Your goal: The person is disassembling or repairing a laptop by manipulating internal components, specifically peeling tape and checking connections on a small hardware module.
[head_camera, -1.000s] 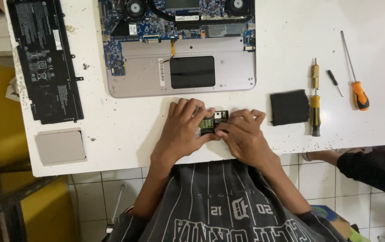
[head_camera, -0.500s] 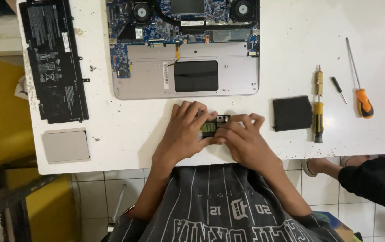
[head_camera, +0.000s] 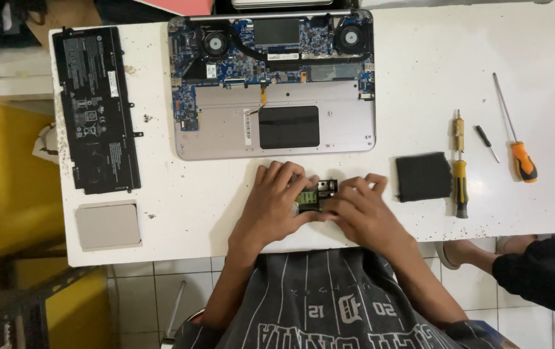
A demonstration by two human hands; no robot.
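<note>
My left hand [head_camera: 275, 201] and my right hand [head_camera: 361, 210] meet near the front edge of the white table [head_camera: 535, 58]. Between their fingers they hold a small green circuit board with a black connector [head_camera: 314, 194], pressed down on the tabletop. Most of the board is covered by fingers. Just beyond the hands lies an opened laptop [head_camera: 277, 87] with its bottom cover off, showing two fans, a blue mainboard and a black touchpad underside.
A long black battery pack [head_camera: 96, 106] lies at the left, a grey square pad [head_camera: 107, 225] below it. Right of my hands sit a black square piece [head_camera: 423, 176], a yellow-handled screwdriver [head_camera: 460, 168], a small black driver [head_camera: 486, 143] and an orange-handled screwdriver [head_camera: 515, 136]. Another person's leg [head_camera: 542, 274] is at lower right.
The view has shifted so the table sits lower and to the right in frame. Both hands stay together on the small board, with only slight finger movement.
</note>
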